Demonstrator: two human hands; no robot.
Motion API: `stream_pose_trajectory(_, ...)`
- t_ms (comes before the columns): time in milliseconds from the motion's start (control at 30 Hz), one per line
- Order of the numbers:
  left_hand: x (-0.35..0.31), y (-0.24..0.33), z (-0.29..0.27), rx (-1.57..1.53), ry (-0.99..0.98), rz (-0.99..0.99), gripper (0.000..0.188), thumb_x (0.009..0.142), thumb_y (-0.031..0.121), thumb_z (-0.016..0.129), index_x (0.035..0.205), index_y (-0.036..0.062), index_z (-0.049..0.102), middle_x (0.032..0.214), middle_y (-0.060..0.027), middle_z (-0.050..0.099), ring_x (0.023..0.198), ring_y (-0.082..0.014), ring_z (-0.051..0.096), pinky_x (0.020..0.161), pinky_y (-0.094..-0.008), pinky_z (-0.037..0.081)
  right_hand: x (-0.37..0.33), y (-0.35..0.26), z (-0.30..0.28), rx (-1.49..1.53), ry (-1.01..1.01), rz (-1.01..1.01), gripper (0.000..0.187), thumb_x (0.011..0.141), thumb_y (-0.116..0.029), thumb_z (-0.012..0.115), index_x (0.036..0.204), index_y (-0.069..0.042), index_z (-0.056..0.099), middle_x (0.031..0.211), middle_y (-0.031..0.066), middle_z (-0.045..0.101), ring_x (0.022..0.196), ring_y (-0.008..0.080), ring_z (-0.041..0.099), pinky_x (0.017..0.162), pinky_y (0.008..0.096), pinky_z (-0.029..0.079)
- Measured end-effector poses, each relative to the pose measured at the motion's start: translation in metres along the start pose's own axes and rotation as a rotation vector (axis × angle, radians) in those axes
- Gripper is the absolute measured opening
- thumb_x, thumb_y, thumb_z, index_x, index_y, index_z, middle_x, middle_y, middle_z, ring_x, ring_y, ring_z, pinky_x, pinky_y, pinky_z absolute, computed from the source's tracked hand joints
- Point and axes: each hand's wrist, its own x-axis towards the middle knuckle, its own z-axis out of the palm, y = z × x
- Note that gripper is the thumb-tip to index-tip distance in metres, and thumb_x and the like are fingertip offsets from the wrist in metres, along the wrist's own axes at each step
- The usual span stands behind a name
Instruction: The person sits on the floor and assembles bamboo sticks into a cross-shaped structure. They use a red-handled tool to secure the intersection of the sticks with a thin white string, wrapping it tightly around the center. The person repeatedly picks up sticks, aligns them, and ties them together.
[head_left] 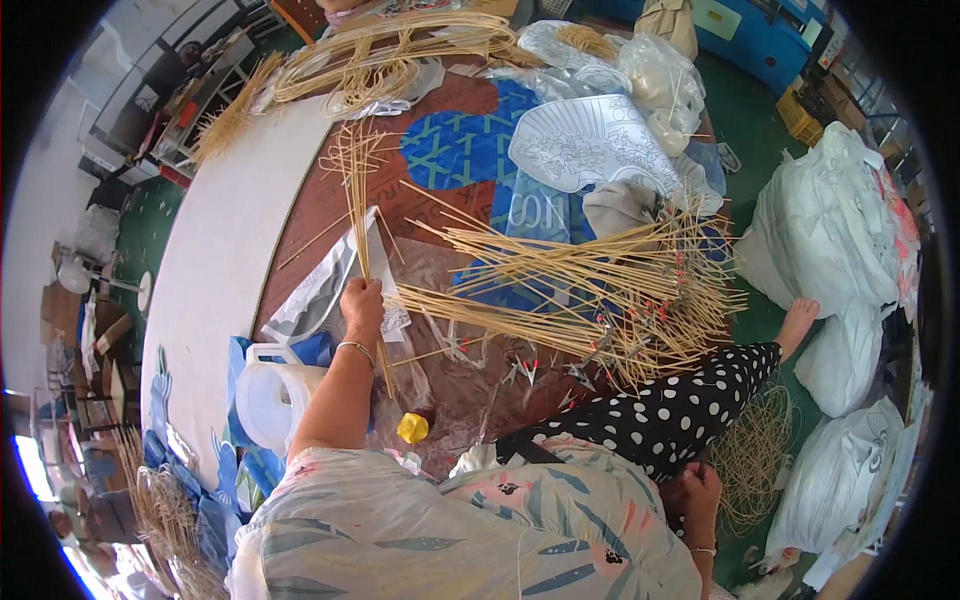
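Note:
My left hand (362, 305) is closed round a bundle of thin bamboo sticks (360, 190), whose far ends fan out away from me. Under that hand lies a white paper sheet (335, 278). To its right, a large loose heap of similar sticks (580, 275) spreads over the table, with small metal clips with red tips (525, 370) along its near side. My right hand (697, 490) is low at the right, beside my dotted black trouser leg (650, 410). Its fingers are curled, and what they hold, if anything, is too small to tell.
A white plastic jug (275, 405) stands left of my forearm, and a yellow lump (412, 428) lies near me. Printed white sheets (590, 140) and coiled canes (390, 60) lie at the far side. Filled white sacks (825, 220) and tangled strands (750, 460) sit on the floor at right.

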Motion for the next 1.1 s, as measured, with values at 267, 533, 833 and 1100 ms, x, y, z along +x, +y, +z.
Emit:
stream_pose_trajectory(267, 0.01, 0.037, 0.012, -0.123, -0.024, 0.034, 0.011, 0.073, 0.014, 0.052, 0.073, 0.0032, 0.05, 0.053, -0.0028, 0.047, 0.038, -0.012, 0.044, 0.031, -0.0259, 0.034, -0.003, 0.01, -0.012, -0.064, 0.06, 0.047, 0.013, 0.072, -0.006, 0.054, 0.083, 0.002, 0.053, 0.064, 0.0044, 0.054, 0.048, 0.0121, 0.05, 0.044, 0.0235, 0.041)
stream_pose_trajectory(533, -0.02, 0.006, 0.032, -0.365, -0.072, -0.006, 0.014, 0.073, 0.008, 0.05, 0.061, 0.0041, 0.045, 0.047, -0.0028, 0.043, 0.036, -0.012, 0.042, 0.03, -0.026, 0.032, -0.003, 0.022, -0.016, -0.052, 0.061, 0.072, 0.013, 0.074, -0.007, 0.053, 0.083, 0.0, 0.051, 0.059, 0.0048, 0.052, 0.043, 0.013, 0.05, 0.039, 0.0235, 0.04)
stream_pose_trajectory(833, -0.029, 0.025, 0.036, -0.373, -0.066, 0.1, 0.015, 0.079, 0.013, 0.048, 0.067, 0.0062, 0.042, 0.048, -0.002, 0.04, 0.03, -0.0114, 0.036, 0.025, -0.0253, 0.028, -0.002, 0.024, -0.024, -0.007, 0.036, 0.033, 0.011, 0.074, -0.007, 0.053, 0.081, 0.001, 0.051, 0.06, 0.0043, 0.053, 0.046, 0.012, 0.05, 0.042, 0.0241, 0.043)
stream_pose_trajectory(1100, -0.034, 0.022, 0.027, -0.255, 0.122, 0.175, 0.013, 0.077, 0.013, 0.05, 0.069, 0.0051, 0.044, 0.05, -0.0014, 0.041, 0.036, -0.0097, 0.039, 0.03, -0.0244, 0.031, -0.003, 0.035, -0.023, -0.029, 0.051, 0.089, 0.014, 0.073, -0.008, 0.053, 0.081, 0.003, 0.053, 0.063, 0.0059, 0.054, 0.046, 0.0125, 0.049, 0.041, 0.0243, 0.041)
